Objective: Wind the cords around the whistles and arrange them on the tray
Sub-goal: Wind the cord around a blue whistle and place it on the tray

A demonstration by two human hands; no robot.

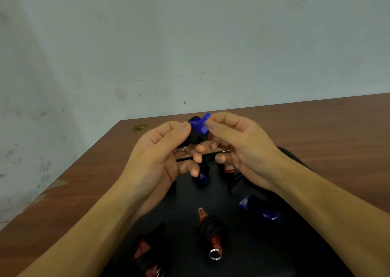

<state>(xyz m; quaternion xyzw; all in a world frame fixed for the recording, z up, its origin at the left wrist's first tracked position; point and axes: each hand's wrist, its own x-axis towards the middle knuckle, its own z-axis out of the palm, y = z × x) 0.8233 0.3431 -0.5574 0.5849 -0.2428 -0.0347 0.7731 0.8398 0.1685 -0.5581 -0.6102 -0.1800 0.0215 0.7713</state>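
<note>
Both hands hold a blue whistle (200, 127) above the far end of the black tray (249, 251). A black cord (195, 138) is wound around its body, and a metal ring hangs below it. My left hand (160, 154) grips the wound body with thumb and fingers. My right hand (236, 141) pinches the blue mouthpiece. On the tray lie several wound whistles: a red one (212, 230) with a key ring, another red one (145, 255) at the near left, a blue one (258, 208) on the right, and a blue one (203, 177) under my hands.
The tray sits on a brown wooden table (84, 181) that ends at a pale wall. A small gold mark (139, 127) shows near the table's far left corner. Part of a red whistle (229, 168) peeks out below my right hand.
</note>
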